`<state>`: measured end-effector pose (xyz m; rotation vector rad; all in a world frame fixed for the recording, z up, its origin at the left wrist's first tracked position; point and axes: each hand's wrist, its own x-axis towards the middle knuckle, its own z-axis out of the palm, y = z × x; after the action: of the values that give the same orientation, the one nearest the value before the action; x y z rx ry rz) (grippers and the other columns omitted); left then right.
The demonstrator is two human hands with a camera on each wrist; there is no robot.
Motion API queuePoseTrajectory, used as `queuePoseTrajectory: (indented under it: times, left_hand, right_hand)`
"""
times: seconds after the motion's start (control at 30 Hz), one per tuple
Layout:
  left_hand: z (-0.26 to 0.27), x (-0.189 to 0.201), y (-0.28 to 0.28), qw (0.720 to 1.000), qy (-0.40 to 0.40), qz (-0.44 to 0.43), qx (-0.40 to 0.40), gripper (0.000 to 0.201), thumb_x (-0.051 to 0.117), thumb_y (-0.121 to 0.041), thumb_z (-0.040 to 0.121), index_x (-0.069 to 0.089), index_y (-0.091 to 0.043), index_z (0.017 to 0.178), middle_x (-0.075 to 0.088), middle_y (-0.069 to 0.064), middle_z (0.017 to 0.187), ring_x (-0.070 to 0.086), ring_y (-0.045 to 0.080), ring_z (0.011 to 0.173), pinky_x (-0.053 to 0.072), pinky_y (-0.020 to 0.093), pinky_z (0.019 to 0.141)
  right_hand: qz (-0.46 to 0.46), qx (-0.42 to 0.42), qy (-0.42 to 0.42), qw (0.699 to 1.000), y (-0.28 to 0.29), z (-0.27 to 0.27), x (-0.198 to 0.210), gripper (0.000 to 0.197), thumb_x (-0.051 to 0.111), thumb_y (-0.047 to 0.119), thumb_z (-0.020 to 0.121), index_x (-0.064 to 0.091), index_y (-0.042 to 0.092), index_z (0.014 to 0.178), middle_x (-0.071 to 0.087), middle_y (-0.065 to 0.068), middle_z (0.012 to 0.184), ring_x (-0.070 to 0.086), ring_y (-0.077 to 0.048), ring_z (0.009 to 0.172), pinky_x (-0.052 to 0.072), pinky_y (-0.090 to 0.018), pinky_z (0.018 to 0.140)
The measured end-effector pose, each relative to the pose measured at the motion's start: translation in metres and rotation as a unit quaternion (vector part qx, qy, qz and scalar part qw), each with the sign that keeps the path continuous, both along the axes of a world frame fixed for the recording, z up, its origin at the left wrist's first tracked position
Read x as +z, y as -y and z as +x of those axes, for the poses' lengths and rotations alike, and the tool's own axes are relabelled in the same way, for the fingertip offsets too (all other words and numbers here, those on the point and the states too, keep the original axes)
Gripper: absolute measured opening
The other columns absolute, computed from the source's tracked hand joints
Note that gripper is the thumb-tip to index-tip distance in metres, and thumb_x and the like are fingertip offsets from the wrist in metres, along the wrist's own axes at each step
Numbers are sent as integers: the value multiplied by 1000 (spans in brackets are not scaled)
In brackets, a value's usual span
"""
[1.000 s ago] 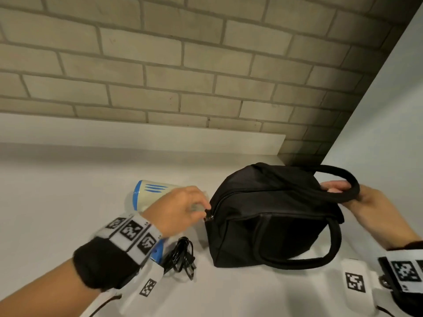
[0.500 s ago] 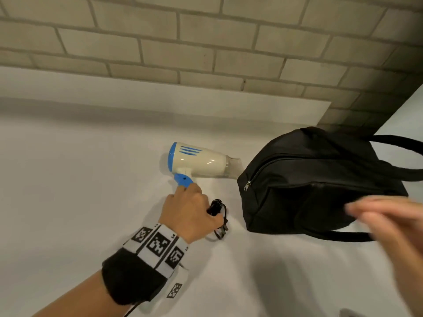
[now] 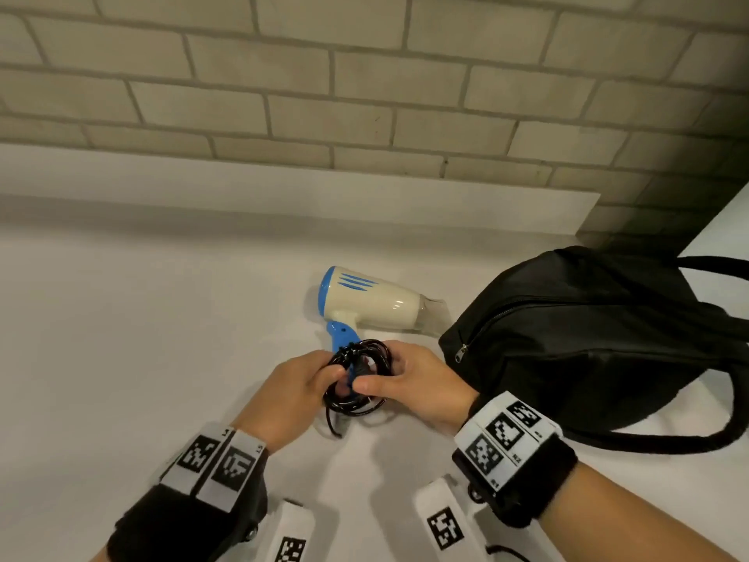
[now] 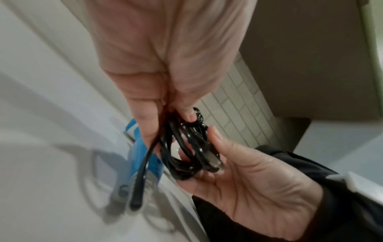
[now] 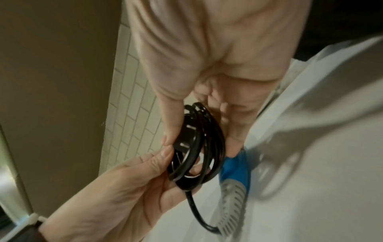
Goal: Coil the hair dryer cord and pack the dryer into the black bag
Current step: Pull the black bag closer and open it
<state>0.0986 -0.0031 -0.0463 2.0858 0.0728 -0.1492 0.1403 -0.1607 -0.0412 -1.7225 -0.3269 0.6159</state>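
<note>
The cream and blue hair dryer [image 3: 369,302] lies on its side on the white counter, nozzle toward the black bag [image 3: 587,338]. Its black cord [image 3: 358,393] is bunched in a loose coil just in front of the blue handle [image 3: 342,334]. Both hands hold the coil: my left hand [image 3: 330,377] pinches its left side and my right hand [image 3: 381,375] grips its right side. In the right wrist view the plug [image 5: 187,135] sits under my right thumb [image 5: 170,129]. In the left wrist view the cord [image 4: 186,147] runs between both hands. The bag's zipper looks closed.
The white counter [image 3: 142,358] runs wide to the left. A brick wall [image 3: 364,95] with a low white ledge [image 3: 283,196] lies behind. A white side wall [image 3: 725,221] stands beyond the bag, whose strap [image 3: 648,442] loops onto the counter.
My right hand let go of the bag handle and came over to the cord. My left hand moved from the dryer to the cord bundle and lifted it. The view shifted right.
</note>
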Motion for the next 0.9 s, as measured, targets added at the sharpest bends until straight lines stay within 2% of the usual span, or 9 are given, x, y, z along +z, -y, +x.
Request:
queuePoseTrajectory:
  times: [0.07, 0.17, 0.33, 0.43, 0.57, 0.63, 0.73, 0.83, 0.9]
  left_hand:
    - [2, -3, -5, 999, -9, -34, 30, 18, 45, -16, 91, 60, -13, 80, 66, 17, 85, 61, 37, 89, 47, 54, 87]
    - [8, -6, -8, 996, -32, -54, 57, 17, 48, -17, 89, 60, -19, 77, 65, 9, 84, 63, 33, 91, 48, 51, 88]
    - [17, -14, -4, 987, -40, -112, 112, 9, 53, -14, 87, 56, -21, 92, 57, 0, 91, 63, 29, 93, 52, 48, 86]
    - [22, -15, -2, 982, -50, -126, 132, 26, 58, -16, 85, 52, -14, 110, 54, -3, 94, 62, 25, 91, 55, 40, 79]
    - [28, -17, -7, 965, -113, -189, 143, 47, 64, -19, 81, 47, -9, 123, 57, 6, 116, 57, 24, 108, 46, 41, 97]
    - [31, -20, -9, 953, -134, -237, 133, 36, 61, -14, 83, 52, -7, 116, 64, 5, 107, 62, 19, 100, 50, 33, 91]
    - [33, -15, -10, 937, -147, -302, 99, 12, 54, -5, 85, 64, -10, 89, 73, 0, 77, 68, 10, 73, 56, 19, 67]
    - [35, -10, -13, 936, -158, -308, 68, 21, 50, -6, 87, 62, -3, 103, 70, 14, 98, 65, 21, 90, 52, 29, 83]
    - [33, -7, -15, 932, -168, -315, 53, 29, 49, -7, 87, 56, 3, 114, 60, 25, 116, 57, 33, 107, 44, 38, 94]
  right_hand:
    - [18, -8, -2, 1000, -6, 3, -4, 22, 62, -7, 76, 61, 10, 91, 66, -16, 93, 63, -21, 84, 51, -33, 88]
    - [67, -34, -44, 996, -10, 8, -13, 26, 58, -16, 75, 59, 0, 95, 65, -14, 83, 66, -14, 69, 55, -25, 74]
    - [106, -84, -91, 987, -10, 9, -26, 31, 60, -12, 75, 61, 9, 97, 66, -9, 85, 67, -15, 69, 56, -26, 63]
    - [121, -116, -94, 981, -10, 8, -33, 31, 61, -8, 77, 59, 8, 104, 66, -9, 89, 66, -19, 74, 57, -27, 61]
    - [110, -133, -78, 982, -12, 6, -39, 28, 58, 2, 82, 57, 2, 110, 65, -10, 91, 62, -19, 78, 53, -25, 64]
    - [100, -123, -76, 984, -13, 9, -38, 28, 57, 6, 84, 56, 3, 112, 64, -15, 98, 61, -23, 84, 50, -28, 70]
    - [105, -105, -87, 985, -15, 12, -33, 24, 53, 8, 87, 53, 8, 111, 63, -15, 103, 60, -24, 89, 49, -33, 74]
    - [149, -80, -111, 979, -18, 12, -29, 27, 49, 10, 90, 51, 4, 116, 63, -13, 101, 63, -18, 85, 52, -23, 63]
    - [159, -73, -124, 977, -21, 11, -28, 30, 50, 14, 90, 53, 2, 117, 64, -16, 105, 64, -20, 89, 53, -22, 68]
